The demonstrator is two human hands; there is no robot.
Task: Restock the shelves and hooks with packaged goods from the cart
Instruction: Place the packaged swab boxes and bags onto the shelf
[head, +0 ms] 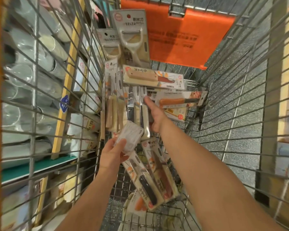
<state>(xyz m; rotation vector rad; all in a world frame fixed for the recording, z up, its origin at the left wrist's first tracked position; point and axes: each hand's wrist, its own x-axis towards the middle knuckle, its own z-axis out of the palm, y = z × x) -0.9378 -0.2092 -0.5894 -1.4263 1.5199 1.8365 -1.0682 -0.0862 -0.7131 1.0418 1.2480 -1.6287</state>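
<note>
Inside cart (223, 90), peeler pack (132, 37) seemingly reads "EELER".

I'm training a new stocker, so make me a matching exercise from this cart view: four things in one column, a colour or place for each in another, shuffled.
Things:
1. cart flap
2. peeler pack
3. clear packet
4. black-handled knife pack

Matches:
A. in the left hand
B. orange
C. upright at the cart's far end
D. lying near the cart's near end

Pairs: 1-B, 2-C, 3-A, 4-D
</note>
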